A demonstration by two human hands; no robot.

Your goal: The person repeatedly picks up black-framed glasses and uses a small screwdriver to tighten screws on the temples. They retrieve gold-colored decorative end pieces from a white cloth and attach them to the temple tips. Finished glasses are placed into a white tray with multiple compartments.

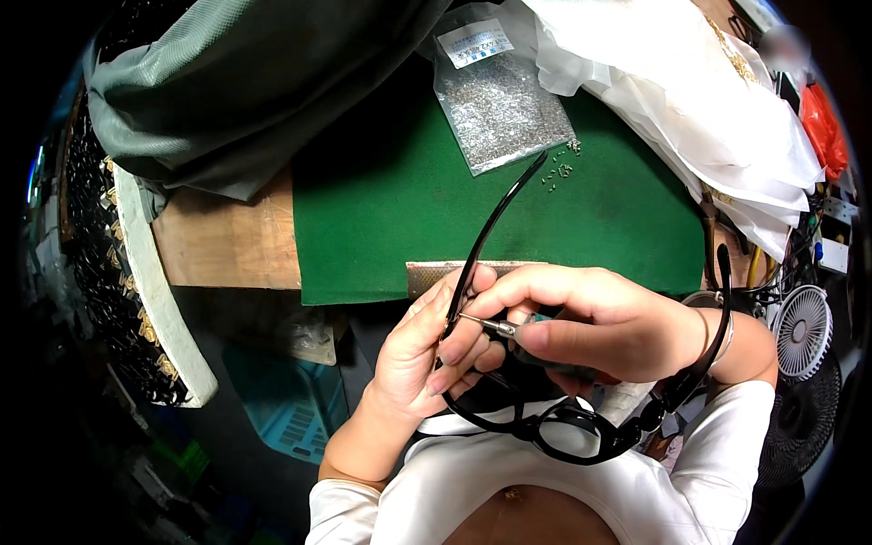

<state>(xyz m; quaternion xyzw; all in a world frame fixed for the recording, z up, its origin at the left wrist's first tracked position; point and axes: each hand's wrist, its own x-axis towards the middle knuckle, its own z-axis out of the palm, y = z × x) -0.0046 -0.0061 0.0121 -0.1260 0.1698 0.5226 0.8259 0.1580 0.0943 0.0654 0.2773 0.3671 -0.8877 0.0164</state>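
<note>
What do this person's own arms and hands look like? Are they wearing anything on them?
Both the left hand and the right hand are bare, with five fingers each. Plain white, loose sleeves leave the forearms uncovered. A thin, pale, shiny bracelet circles the right wrist. No cables or markings show.

Green mat (381, 227) on wooden workbench (227, 236)

Dark grey-green fabric (254, 82) drapes the far left; white sheeting (681, 100) is heaped at far right, near a red plastic bag (822, 132). At right, a white fan (802, 333) stands near a black fan (804, 422). A blue plastic basket (295, 413) sits low at near left.
</note>
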